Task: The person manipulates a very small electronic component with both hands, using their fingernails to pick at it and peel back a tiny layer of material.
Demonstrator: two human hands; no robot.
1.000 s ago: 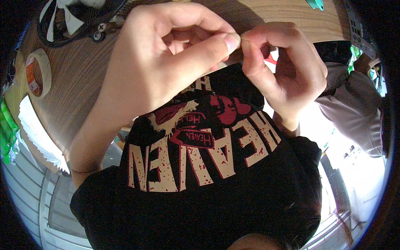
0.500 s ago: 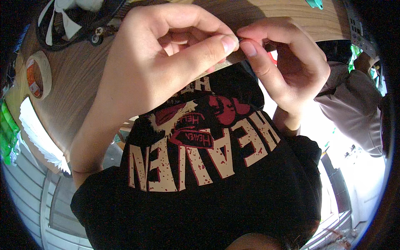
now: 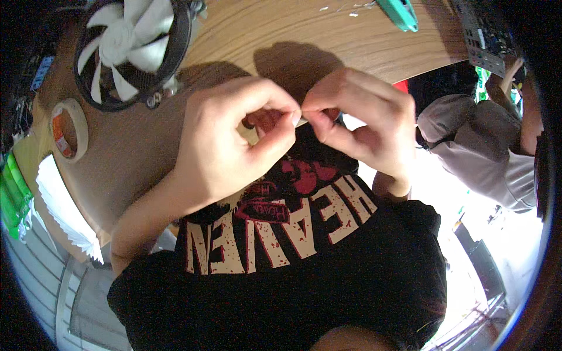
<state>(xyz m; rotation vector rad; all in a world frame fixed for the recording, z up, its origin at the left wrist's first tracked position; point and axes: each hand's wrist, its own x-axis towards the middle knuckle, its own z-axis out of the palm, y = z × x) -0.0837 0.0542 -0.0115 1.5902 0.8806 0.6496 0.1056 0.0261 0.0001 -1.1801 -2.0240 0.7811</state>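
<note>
While both forearms extend from the sleeves of a black printed T-shirt [image 3: 281, 304], the left hand [image 3: 225, 140] and right hand [image 3: 366, 117] meet at the fingertips before the chest, near the edge of a wooden tabletop [image 3: 234, 35]. Left: thumb and index finger pressed together at the tips, the other fingers curled behind. Right: thumb and index finger likewise drawn together, their tips just beside the left ones. Anything between the tips is too small to make out; cannot tell whether something is pinched.

Nearest sizeable item to the left hand: a fan [image 3: 120, 44] with white blades and a black frame, on the tabletop at upper left, apart from the fingers. A tape roll [image 3: 82, 126] with an orange inner label sits below it in view; white paper [image 3: 61, 199] lies at the left table edge. A green object [image 3: 398, 13] is at the top, beyond the right hand. At right, another person's grey-brown trousers [image 3: 486, 152] are visible.
</note>
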